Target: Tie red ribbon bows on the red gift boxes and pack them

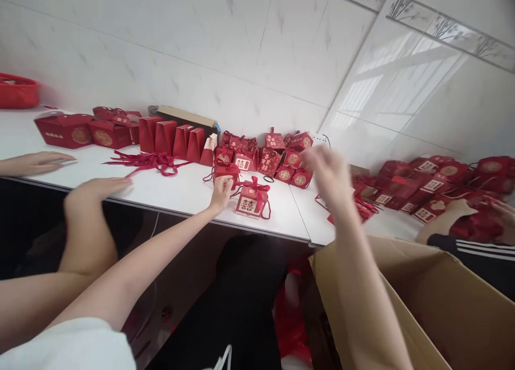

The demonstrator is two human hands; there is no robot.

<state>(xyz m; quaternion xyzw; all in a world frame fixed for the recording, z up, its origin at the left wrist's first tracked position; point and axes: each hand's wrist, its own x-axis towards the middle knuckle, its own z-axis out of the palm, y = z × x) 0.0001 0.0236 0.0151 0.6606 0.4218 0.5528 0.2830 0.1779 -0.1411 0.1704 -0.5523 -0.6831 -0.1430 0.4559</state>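
My left hand [221, 192] reaches across the white table [169, 190], fingers closed on the lower edge of a small red gift box [226, 171] with a ribbon. Just to its right stands another ribboned red gift box [250, 200] with a pale label. My right hand [328, 172] is raised above the table's edge, near a cluster of small red boxes [281, 158]. It is smeared by motion, so its fingers do not show clearly, and I see nothing in it.
Folded red cartons [173, 139], loose red ribbons [151, 162] and larger red boxes [80, 133] lie at back left. More red boxes [434, 185] are heaped at right. An open cardboard carton [442, 305] stands below. Other people's hands rest at left [96, 187] and right [462, 208].
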